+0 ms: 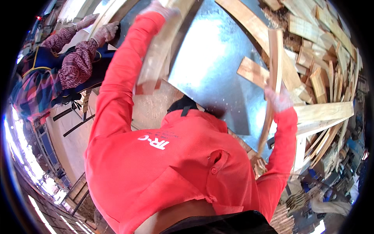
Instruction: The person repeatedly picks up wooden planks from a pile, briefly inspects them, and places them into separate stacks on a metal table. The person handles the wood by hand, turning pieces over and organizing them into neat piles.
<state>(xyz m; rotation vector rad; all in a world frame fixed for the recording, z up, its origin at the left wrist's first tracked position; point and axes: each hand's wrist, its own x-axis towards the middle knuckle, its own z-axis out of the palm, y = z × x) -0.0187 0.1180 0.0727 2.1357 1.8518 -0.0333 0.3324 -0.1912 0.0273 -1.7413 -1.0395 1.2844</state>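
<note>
Gripping a narrow strip (pixel 276 54) of wood, the right hand (pixel 279 100) is curled around it, so that one length runs out beyond the fingers and another bends back toward the body. The left hand (pixel 160 11), farther forward and blurred, is at the far end of a board (pixel 156 64), which extends from there back toward the body alongside the red sleeve (pixel 124 68); whether its fingers are clasped or spread, I cannot tell.

Between the hands lies the shiny metal worktop (pixel 210 50). A short plank (pixel 252 71) rests just left of the right hand, its right end meeting the strip in view. Beyond the right hand, a long plank (pixel 249 21) slants along the worktop's edge, with shavings (pixel 277 16) past it.

Right of the right hand, thick beams (pixel 323 112) jut outward; farther out and forward spreads a jumbled woodpile (pixel 311 33). Left of the left hand, a co-worker (pixel 46 80) in patterned sleeves reaches forward, both hands near another pale board (pixel 111 11).
</note>
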